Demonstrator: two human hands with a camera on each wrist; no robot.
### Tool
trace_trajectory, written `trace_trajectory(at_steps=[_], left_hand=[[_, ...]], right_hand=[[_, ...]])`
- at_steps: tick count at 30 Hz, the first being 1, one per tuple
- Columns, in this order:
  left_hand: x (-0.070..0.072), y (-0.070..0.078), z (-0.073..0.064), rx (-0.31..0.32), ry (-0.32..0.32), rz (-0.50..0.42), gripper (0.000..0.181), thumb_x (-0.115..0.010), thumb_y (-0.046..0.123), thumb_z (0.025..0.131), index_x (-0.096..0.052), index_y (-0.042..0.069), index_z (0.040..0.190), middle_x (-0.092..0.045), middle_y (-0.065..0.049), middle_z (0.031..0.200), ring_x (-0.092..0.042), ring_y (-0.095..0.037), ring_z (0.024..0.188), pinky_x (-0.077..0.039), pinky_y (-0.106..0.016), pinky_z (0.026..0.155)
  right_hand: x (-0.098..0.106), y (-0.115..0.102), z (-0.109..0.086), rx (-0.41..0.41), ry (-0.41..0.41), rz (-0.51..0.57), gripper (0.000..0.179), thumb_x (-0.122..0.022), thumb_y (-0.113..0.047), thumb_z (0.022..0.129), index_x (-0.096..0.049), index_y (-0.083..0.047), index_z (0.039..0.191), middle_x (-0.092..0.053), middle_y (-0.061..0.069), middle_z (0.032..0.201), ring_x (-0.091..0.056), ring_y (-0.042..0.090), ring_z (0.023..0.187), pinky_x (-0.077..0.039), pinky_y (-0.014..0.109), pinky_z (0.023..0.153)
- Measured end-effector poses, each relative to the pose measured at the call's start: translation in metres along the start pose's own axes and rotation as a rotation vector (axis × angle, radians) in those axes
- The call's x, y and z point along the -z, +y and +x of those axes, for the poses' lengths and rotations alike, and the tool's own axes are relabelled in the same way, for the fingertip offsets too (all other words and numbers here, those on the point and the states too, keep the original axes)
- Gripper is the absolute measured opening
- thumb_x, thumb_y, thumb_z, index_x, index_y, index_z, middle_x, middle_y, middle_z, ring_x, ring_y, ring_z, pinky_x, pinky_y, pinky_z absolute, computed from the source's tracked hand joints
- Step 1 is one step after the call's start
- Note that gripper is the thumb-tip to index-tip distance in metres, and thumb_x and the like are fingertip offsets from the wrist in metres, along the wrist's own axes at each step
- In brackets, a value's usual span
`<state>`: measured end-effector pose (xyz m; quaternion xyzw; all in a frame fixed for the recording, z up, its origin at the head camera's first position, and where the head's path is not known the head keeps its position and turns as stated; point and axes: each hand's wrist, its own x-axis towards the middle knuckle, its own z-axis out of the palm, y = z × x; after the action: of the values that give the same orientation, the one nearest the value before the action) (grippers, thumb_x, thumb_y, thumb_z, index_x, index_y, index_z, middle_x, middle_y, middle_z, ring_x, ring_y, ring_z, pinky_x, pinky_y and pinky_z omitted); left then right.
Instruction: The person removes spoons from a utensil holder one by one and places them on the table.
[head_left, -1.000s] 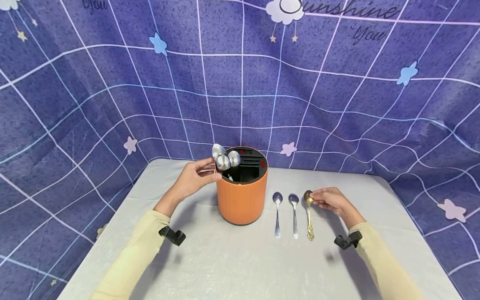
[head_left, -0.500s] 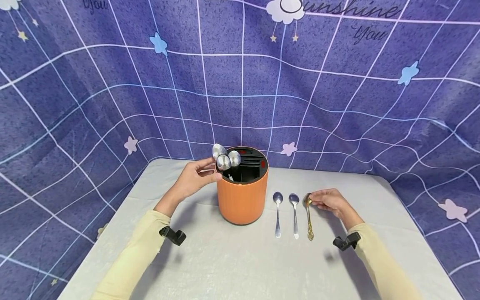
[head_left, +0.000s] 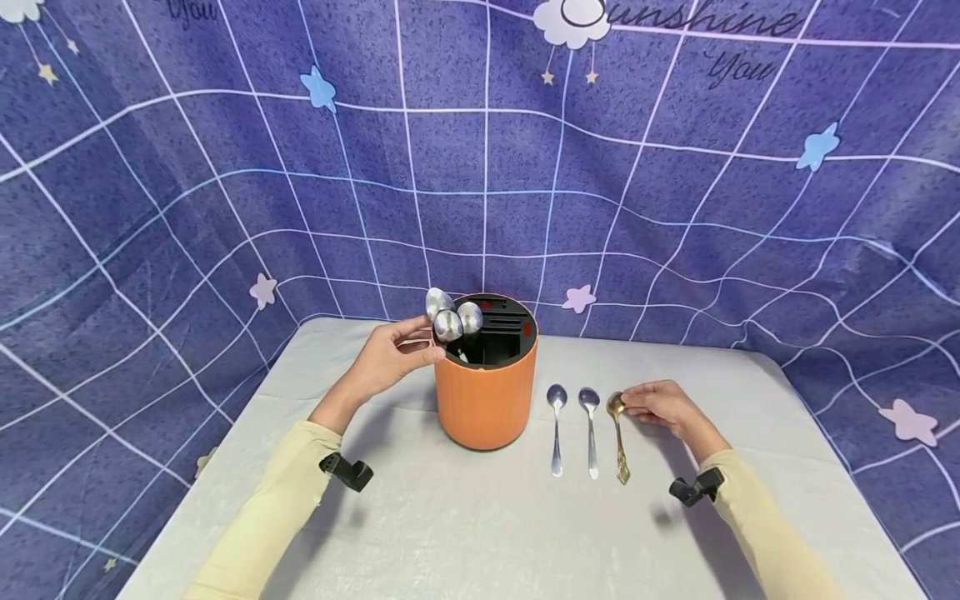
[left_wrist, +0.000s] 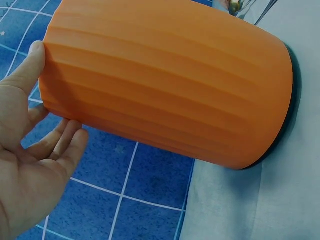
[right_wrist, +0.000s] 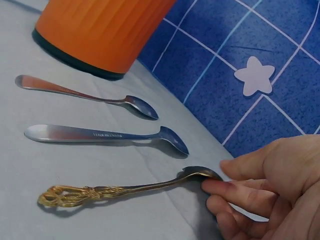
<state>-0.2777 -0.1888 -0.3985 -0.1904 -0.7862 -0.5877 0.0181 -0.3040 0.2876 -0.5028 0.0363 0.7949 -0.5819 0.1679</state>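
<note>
In the head view my left hand (head_left: 392,358) rests against the upper left side of an orange utensil holder (head_left: 486,408). Its thumb (left_wrist: 31,65) and loosely spread fingers touch the outside near the rim. Several silver spoons (head_left: 448,325) stick up from the holder's black slotted top, bowls uppermost. My right hand (head_left: 663,404) pinches the bowl end of a gold spoon (right_wrist: 125,190) with an ornate handle, which lies low over the table, handle toward me. To its left lie two silver spoons, a middle one (head_left: 590,433) and a left one (head_left: 556,429), roughly parallel.
Everything stands on a table with a pale cloth (head_left: 480,533). Behind it hangs a blue-purple curtain (head_left: 525,217) with grid lines and stars. The holder stands upright near the table's back edge, left of the spoons. Black wrist cameras sit on both sleeves.
The right hand has turned the gold spoon's bowl on its side and back, shifting it slightly toward me. The left hand and the holder have stayed in place.
</note>
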Motion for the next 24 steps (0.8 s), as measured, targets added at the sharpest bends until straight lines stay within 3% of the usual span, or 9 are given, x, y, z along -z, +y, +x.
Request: trace_trajectory(at_steps=[9,16,24], left_hand=[[-0.001,0.003,-0.001,0.017,-0.005,0.000,0.063,-0.077,0.007,0.091,-0.049,-0.009,0.146,-0.058,-0.026,0.141,-0.058,-0.040,0.129,-0.054,-0.033,0.104],[0.000,0.002,-0.001,0.007,-0.012,0.004,0.064,-0.077,0.007,0.091,-0.048,-0.010,0.146,-0.057,-0.027,0.142,-0.058,-0.040,0.129,-0.055,-0.032,0.104],[0.000,0.004,0.000,0.001,-0.018,-0.005,0.061,-0.077,0.005,0.091,-0.050,-0.009,0.145,-0.059,-0.027,0.140,-0.058,-0.040,0.128,-0.055,-0.030,0.103]], right_hand=[[0.009,-0.006,-0.011,-0.007,-0.037,-0.071,0.041,-0.063,-0.015,0.100,-0.058,0.015,0.128,-0.078,0.007,0.096,-0.071,0.010,0.078,-0.060,0.027,0.069],[0.016,-0.011,-0.020,-0.009,-0.053,-0.105,0.041,-0.060,-0.014,0.101,-0.056,0.015,0.130,-0.077,0.013,0.103,-0.072,0.014,0.082,-0.061,0.032,0.075],[0.014,-0.041,-0.034,0.070,-0.057,-0.167,0.049,-0.061,-0.018,0.101,-0.051,0.013,0.138,-0.072,0.021,0.118,-0.071,0.019,0.092,-0.061,0.041,0.090]])
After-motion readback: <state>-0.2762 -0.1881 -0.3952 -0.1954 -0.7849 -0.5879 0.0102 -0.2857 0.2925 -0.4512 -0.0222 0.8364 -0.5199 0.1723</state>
